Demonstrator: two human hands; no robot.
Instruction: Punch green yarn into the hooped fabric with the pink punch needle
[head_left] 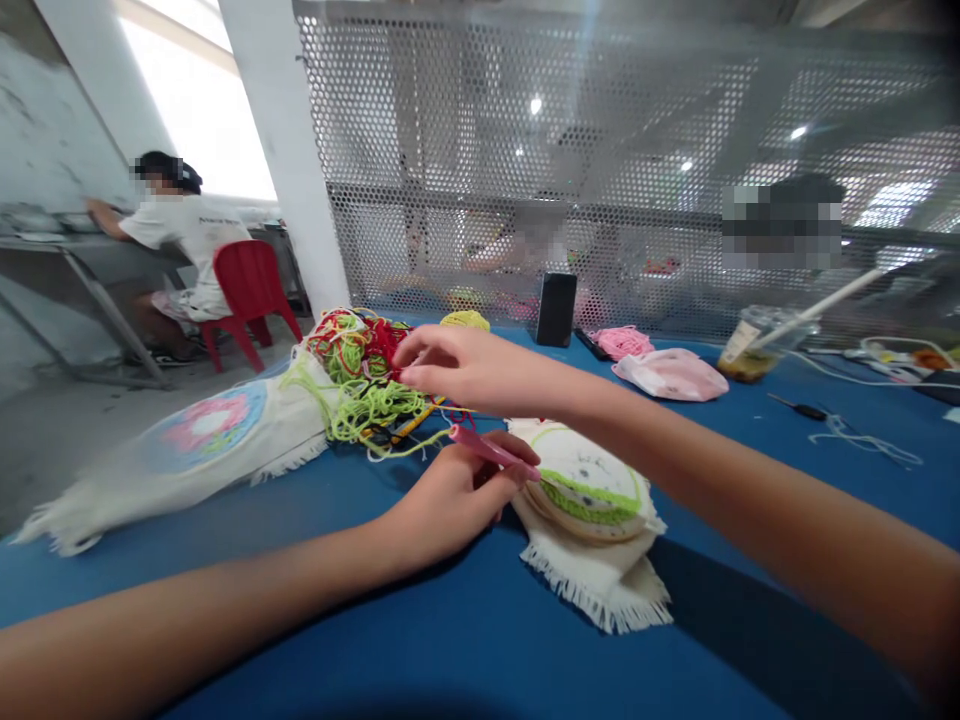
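Note:
My left hand [457,500] is closed around a pink pen-like punch needle [491,452], at the left edge of an embroidery hoop [600,535]. The hoop's white fringed cloth [592,455] carries a band of bright green loops and a dark drawn pattern. A light green strand leads left from the tool's end. Crossing above it, my right hand [469,368] reaches to the tangled yarn pile [367,375] of green, red and white. Its thumb and curled fingertips are close together beside red yarn; whatever is between them is too small to make out.
On the left lies a fringed cloth [217,430] with a pink and blue design. Along the back stand a black phone [556,310], pink yarn [622,343], a pink bag [667,375] and a drink cup [750,345]. A perforated screen [450,130] rises behind; a person sits on a red chair [251,280].

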